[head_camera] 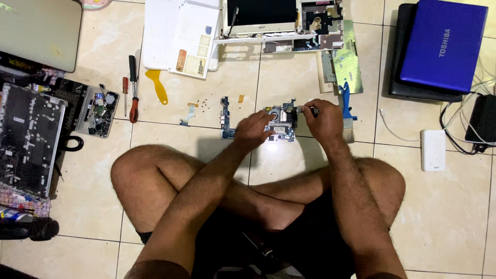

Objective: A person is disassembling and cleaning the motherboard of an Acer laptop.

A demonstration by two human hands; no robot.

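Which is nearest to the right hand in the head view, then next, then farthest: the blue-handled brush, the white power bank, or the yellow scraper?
From the right hand:
1. Blue-handled brush, just beside it on the right.
2. White power bank, farther right on the tiles.
3. Yellow scraper, far across on the left, beyond the left hand.

floor tiles [429, 201] glazed ceramic, cream, glossy, glare spot near hands. blue circuit board [281, 124] matt laminate, shiny metal parts on top. blue laptop lid [443, 44] glossy plastic. white laptop shell [178, 31] smooth matt plastic. yellow pry tool [157, 85] smooth plastic. screwdrivers [134, 88] metal shafts, red and black plastic handles. white power bank [433, 150] smooth plastic. paintbrush [345, 111] blue plastic handle. skin of left hand [253, 130] and right hand [324, 123] bare, matt.
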